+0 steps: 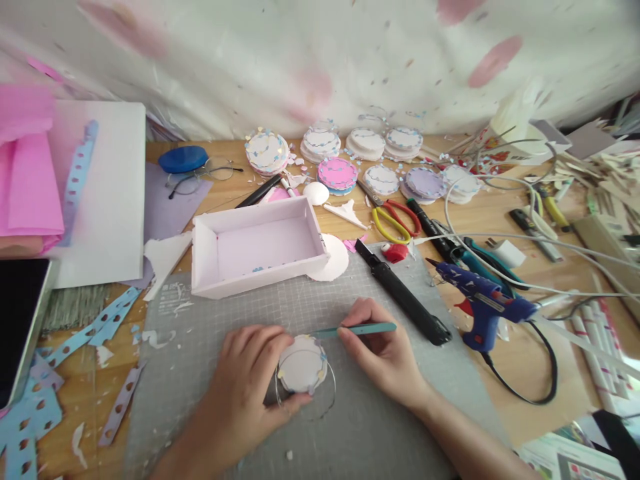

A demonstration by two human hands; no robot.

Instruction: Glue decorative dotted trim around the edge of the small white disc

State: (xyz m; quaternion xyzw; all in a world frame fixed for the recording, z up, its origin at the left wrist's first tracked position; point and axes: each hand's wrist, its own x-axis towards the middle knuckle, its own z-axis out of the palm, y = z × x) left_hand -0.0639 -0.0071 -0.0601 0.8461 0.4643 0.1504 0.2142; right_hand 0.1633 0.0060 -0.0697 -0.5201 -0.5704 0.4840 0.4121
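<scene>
My left hand (257,373) grips a small round white paper disc (302,365) by its left side, thumb below and fingers above. Small blue and yellow pieces dot the disc's rim, and a thin wire loops out on both sides. In my right hand (383,353) is a pair of slim teal tweezers (373,328), pinched between thumb and fingers. Their tip points left, at the disc's upper edge; whether it touches is too fine to tell. Under both hands lies a grey cutting mat (210,427).
Beyond the hands stands an open white box (260,243). Decorated paper discs (337,175) line the back. To the right lie a black utility knife (405,293), scissors (393,223) and a blue glue gun (483,300) with its cable. Punched paper strips (95,327) and a phone (23,327) are left.
</scene>
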